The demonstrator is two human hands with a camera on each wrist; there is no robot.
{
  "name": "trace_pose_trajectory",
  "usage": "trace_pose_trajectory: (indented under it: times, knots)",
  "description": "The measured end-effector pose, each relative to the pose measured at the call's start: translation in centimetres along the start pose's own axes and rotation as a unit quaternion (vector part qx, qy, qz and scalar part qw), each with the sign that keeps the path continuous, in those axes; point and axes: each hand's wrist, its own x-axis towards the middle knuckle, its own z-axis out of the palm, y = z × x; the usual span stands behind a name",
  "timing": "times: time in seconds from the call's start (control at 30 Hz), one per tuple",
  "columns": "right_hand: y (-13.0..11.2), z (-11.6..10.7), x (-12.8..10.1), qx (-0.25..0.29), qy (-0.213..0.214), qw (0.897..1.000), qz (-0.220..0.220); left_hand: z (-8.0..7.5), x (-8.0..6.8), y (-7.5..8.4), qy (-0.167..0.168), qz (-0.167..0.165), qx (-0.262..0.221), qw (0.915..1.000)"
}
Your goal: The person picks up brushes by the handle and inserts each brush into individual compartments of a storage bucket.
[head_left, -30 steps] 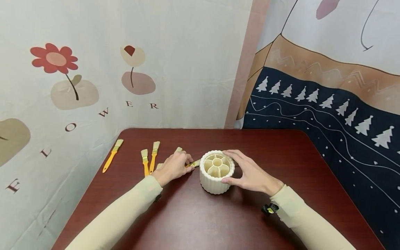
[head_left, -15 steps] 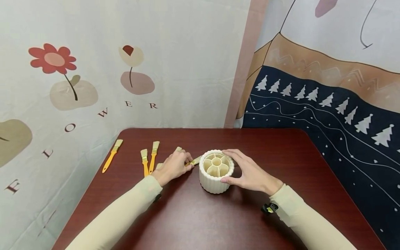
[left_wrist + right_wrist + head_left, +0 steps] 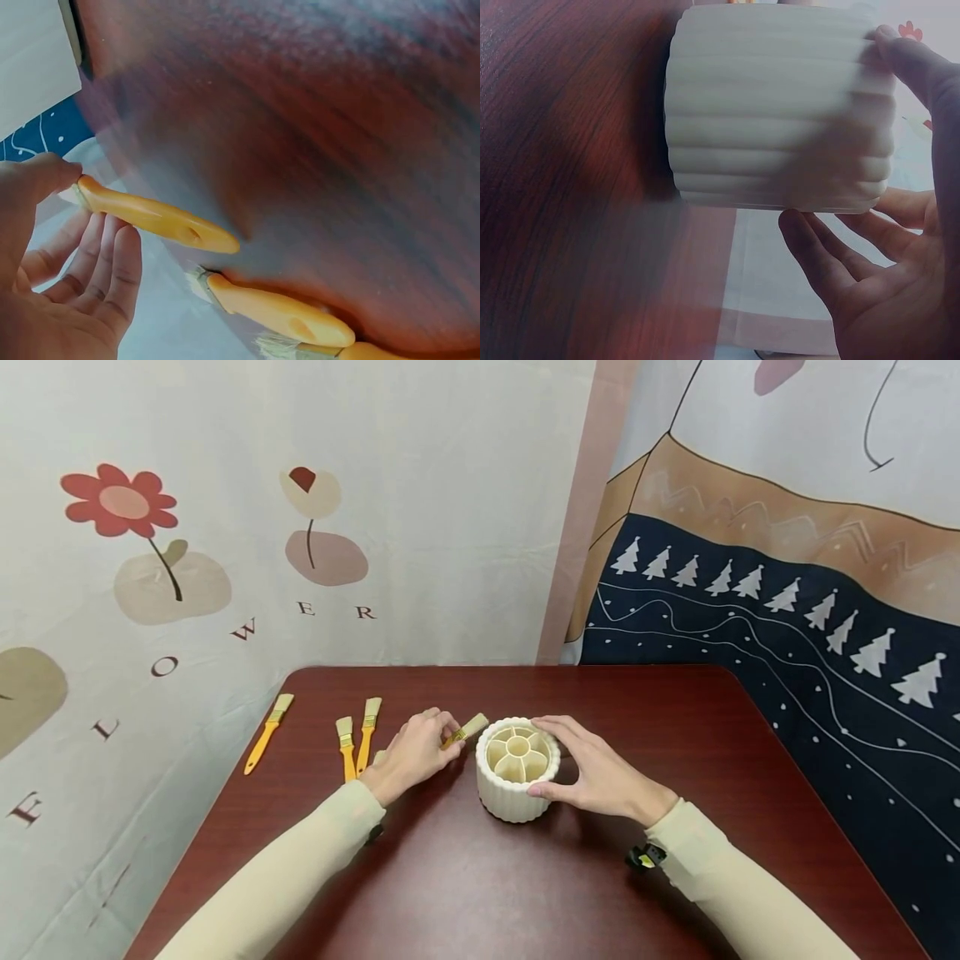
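Step in hand, as I judge it: loading brushes into the holder, one brush just picked up and not yet in.

Left hand pinches a yellow-handled brush between thumb and fingers. Bristle end points toward the holder and sits raised near its rim; the head view does not settle whether it touches. The left wrist view shows the thumb pressed on the brush near its metal band, the other fingers loosely curled beneath, the handle sticking out free over the tabletop.

Right hand cups the far and near sides of the white ribbed holder, thumb at the near rim, fingers round the back. Fingers are spread wide round the wall, steadying rather than lifting; the holder stands upright on the tabletop. The right wrist view confirms it: thumb on the ribbed wall, palm open beside it.

The holder has a centre well and petal-shaped compartments around it; all look empty from above.

Next move, by my reading: lift the brush above the rim, turn it upright and lower it into one compartment. The compartments are narrow, so the end that goes in must be lined up with an opening, not a divider.

Two more brushes lie side by side on the tabletop left of the left hand; a further one lies well apart, near the left edge.
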Motion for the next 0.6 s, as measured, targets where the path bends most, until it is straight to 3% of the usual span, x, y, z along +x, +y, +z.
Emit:
trace_pose_trajectory:
  times: [0.33,0.6]
  knots:
    - [0.0,0.0,0.1,-0.007,0.004,1.0,-0.009,-0.9,-0.2,0.2,0.062,0.006,-0.046,0.997]
    - [-0.2,0.0,0.1,-0.011,0.008,1.0,-0.011,-1.5,-0.4,1.2,0.13,0.037,-0.078,0.9877]
